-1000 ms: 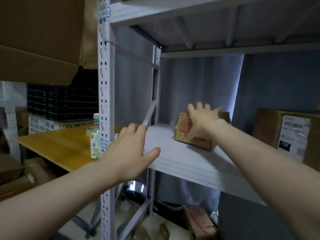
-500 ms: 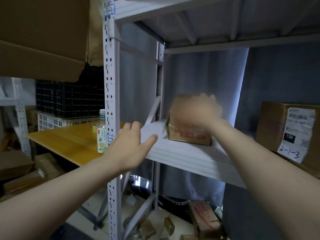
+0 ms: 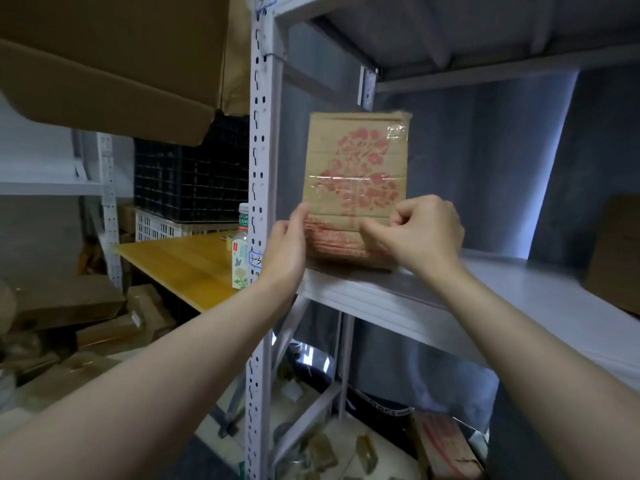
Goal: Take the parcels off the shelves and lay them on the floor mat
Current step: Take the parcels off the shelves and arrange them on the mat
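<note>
1. Parcel (image 3: pixel 356 174), lying flat and deeper on the shelf (image 3: pixel 519 289) half a second earlier, now stands upright at the shelf's front edge with its red-printed face toward the camera.
2. The left hand (image 3: pixel 285 251), earlier resting on the shelf's rim, now holds the parcel's lower left edge with the thumb up along the front; its other fingers are hidden behind.
3. The right hand (image 3: pixel 422 233) grips the lower right corner, fingers (image 3: pixel 408 211) curled and thumb pressed to the cardboard.
4. Both forearms reach forward and upward.
</note>
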